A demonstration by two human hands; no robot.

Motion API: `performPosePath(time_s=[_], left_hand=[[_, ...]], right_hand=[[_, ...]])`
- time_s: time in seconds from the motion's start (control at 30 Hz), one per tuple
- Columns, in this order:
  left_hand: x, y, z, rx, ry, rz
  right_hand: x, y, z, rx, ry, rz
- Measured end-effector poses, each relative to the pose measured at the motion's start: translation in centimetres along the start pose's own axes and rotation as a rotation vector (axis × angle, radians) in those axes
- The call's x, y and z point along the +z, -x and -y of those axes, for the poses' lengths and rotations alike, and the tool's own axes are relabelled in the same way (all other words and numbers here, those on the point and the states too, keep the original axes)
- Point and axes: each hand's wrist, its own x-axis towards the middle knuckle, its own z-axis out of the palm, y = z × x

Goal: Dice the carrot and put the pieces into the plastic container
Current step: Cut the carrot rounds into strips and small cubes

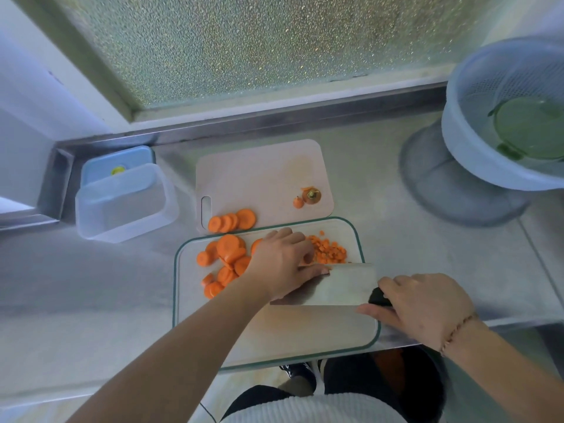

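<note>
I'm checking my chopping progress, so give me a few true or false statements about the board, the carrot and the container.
1. The right hand grips the cleaver. True.
2. The plastic container holds diced carrot. False: no carrot shows in it.
3. Diced pieces lie beyond the blade. True.
4. All carrot slices are on one board. False: some slices sit on the pink board.
5. The left hand rests off the board. False: it is over the green-rimmed board, by the blade.

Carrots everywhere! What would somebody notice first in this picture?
Bright orange carrot slices lie heaped on the left of the green-edged cutting board. Beside them the left hand steadies carrot against the wide cleaver, held by the right hand. The plastic container waits far left.
</note>
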Motion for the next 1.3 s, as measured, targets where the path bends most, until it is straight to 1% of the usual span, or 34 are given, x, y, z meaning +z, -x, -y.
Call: performPosePath(time_s=[0.17, 0.27, 0.33, 0.37, 0.43, 0.53, 0.6, 0.63, 0.7, 0.77, 0.83, 0.9, 0.97, 1.03, 1.1, 1.23, 1.3], left_hand=[[0.2, -0.7, -1.6, -0.092, -0.079, -0.050], [-0.6, -1.1, -0.9, -0.171, 0.015, -0.088], [-1.2, -1.0, -0.1, -0.143, 0.094, -0.052], [-1.3, -0.9, 0.1, -0.104, 0.084, -0.022], [-1.4, -0.8, -0.2, -0.049, 0.007, 0.033], [-0.9, -0.8, -1.0, -0.013, -0.096, 0.051], [-0.4, -0.8, -1.2, -0.017, -0.160, 0.027], [-0.4, -0.9, -1.1, -0.046, -0.174, 0.007], [-0.6, -1.0, -0.7, -0.117, -0.133, -0.046], [-1.3, -0.8, 0.1, -0.119, -0.046, -0.073], [-2.1, -0.3, 1.2, -0.037, -0.030, -0.018], [-2.9, 0.0, 2.0, 0.030, -0.042, 0.077], [-3.2, 0.0, 2.1, 0.030, -0.051, 0.148], [-3.0, -0.2, 2.0, -0.005, -0.075, 0.170], [-2.5, -0.4, 1.5, -0.035, -0.093, 0.117], [-2.3, -1.0, 0.7, -0.087, -0.161, -0.079], [-3.1, -0.9, 1.5, -0.147, -0.119, -0.095]], right_hand=[[0.3, 0.3, 0.1, 0.005, 0.018, -0.026], [0.7, 0.6, 0.1, 0.007, 0.029, -0.008], [0.8, 0.7, 0.3, 0.005, 0.016, 0.001], [0.7, 0.7, 0.4, 0.006, 0.013, 0.001], [0.8, 0.7, 0.5, 0.006, 0.013, -0.003], [0.7, 0.7, 0.8, 0.009, 0.008, -0.006], [0.7, 0.8, 0.8, 0.011, -0.007, -0.041], [0.6, 0.9, 0.8, 0.013, -0.018, -0.065], [0.9, 0.9, 0.5, 0.029, -0.040, -0.119], [1.6, 0.9, 0.1, 0.031, -0.041, -0.200], [1.8, 1.0, -0.1, 0.040, -0.029, -0.255], [1.4, 1.3, 0.2, 0.017, -0.043, -0.236], [1.4, 1.6, 0.3, 0.013, -0.052, -0.150], [1.3, 1.7, 0.3, 0.006, -0.022, -0.154], [1.8, 1.8, 0.1, 0.009, -0.019, -0.146], [1.1, 1.9, 0.6, 0.026, -0.049, -0.111], [1.2, 2.2, 0.7, 0.045, -0.038, -0.139]])
